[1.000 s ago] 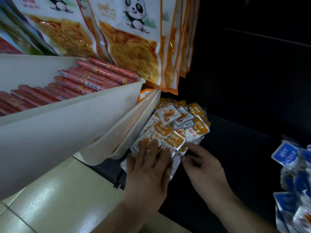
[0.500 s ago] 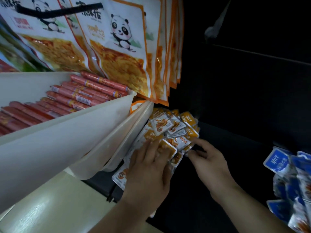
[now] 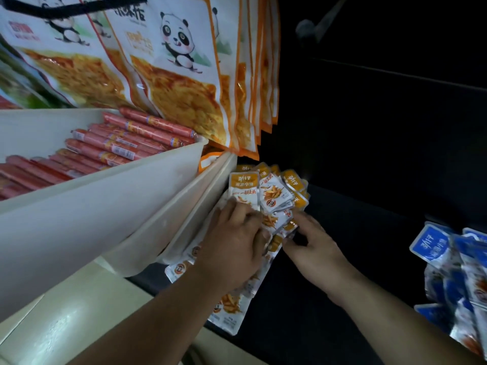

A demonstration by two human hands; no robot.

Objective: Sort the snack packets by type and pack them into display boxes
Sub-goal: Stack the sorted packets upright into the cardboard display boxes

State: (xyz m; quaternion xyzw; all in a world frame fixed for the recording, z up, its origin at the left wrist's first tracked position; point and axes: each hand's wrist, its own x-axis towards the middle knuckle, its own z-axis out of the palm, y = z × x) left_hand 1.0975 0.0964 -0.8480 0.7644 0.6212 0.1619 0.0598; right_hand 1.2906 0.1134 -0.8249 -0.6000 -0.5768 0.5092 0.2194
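Observation:
A heap of small orange-and-white snack packets (image 3: 266, 196) lies on a dark surface beside a white display box (image 3: 184, 214). My left hand (image 3: 234, 246) lies flat on the heap, fingers spread and pressing the packets down. My right hand (image 3: 308, 246) is at the heap's right edge, its fingertips curled and pinching the edge of an orange packet. Some packets stick out below my left wrist. A second pile of blue-and-white snack packets (image 3: 453, 270) sits at the far right.
A white bin (image 3: 79, 196) full of red sausage sticks (image 3: 118, 146) slopes at the left. Large panda-printed snack bags (image 3: 179, 75) hang above the heap. A pale counter (image 3: 66, 325) fills the lower left. Beyond the heap everything is dark.
My head has dropped closer to the heap. My left hand slid up over the orange packets and my right hand closed in on the heap's right edge.

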